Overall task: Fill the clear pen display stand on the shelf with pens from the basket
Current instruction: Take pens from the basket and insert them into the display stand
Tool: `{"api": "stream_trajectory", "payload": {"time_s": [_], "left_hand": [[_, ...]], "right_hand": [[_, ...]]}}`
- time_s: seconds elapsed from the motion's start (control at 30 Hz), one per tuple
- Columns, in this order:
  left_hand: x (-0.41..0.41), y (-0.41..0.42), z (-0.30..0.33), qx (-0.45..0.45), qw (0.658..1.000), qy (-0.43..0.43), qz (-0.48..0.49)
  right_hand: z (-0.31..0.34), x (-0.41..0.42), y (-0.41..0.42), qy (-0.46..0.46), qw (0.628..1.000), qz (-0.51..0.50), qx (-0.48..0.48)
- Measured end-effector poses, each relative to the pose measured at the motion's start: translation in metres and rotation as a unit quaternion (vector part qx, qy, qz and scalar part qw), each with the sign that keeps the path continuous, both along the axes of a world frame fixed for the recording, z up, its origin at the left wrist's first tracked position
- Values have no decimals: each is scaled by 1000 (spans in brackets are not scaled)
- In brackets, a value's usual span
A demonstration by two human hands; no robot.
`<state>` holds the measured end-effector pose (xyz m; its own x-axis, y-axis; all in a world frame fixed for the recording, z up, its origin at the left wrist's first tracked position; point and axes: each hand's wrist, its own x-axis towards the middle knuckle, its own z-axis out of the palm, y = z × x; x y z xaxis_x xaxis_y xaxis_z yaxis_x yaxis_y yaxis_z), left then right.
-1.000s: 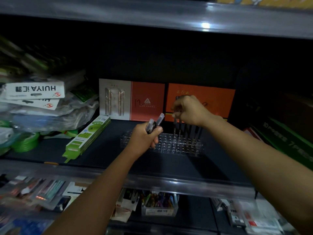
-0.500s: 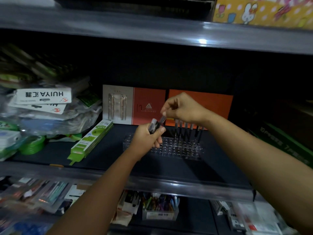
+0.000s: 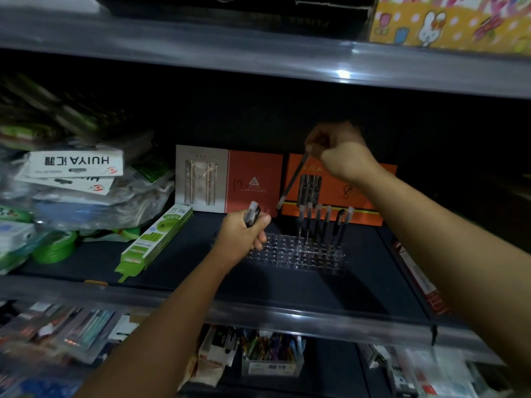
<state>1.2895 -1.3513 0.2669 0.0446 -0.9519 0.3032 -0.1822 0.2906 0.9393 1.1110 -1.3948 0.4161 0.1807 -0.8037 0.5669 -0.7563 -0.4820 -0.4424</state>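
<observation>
Dim shop shelf [image 3: 287,285]; clear stand [image 3: 298,252] mid-shelf, six pens [image 3: 319,225] upright along back edge. Right hand [image 3: 340,155] pinches pen [image 3: 293,179] at top, tip down. Left hand [image 3: 244,235] grips spares [image 3: 253,216]. Light, stiff, slippery: hold near top.

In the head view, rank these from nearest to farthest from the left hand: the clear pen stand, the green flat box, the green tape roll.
From the left hand, which grips a small bundle of pens:
1. Clear pen stand, right beside the hand, to its right.
2. Green flat box, on the shelf to its left.
3. Green tape roll, at the shelf's far left.
</observation>
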Motion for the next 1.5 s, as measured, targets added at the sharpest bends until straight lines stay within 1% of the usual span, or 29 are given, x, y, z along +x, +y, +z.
{"api": "stream_trajectory", "payload": {"time_s": [0.17, 0.33, 0.77, 1.0, 1.5], "left_hand": [[0, -3, 0, 7, 1000, -5, 4], [-1, -4, -2, -4, 1000, -7, -4], [-3, -3, -3, 2, 1000, 6, -11], [-1, -6, -4, 2, 1000, -3, -7], [-2, -7, -7, 8, 1000, -15, -5]], "right_hand": [[-27, 1, 0, 119, 992, 22, 30], [-49, 1, -8, 162, 985, 39, 48], [-60, 0, -22, 159, 986, 36, 32], [-62, -1, -19, 169, 983, 43, 56], [-78, 4, -31, 199, 977, 37, 66]]}}
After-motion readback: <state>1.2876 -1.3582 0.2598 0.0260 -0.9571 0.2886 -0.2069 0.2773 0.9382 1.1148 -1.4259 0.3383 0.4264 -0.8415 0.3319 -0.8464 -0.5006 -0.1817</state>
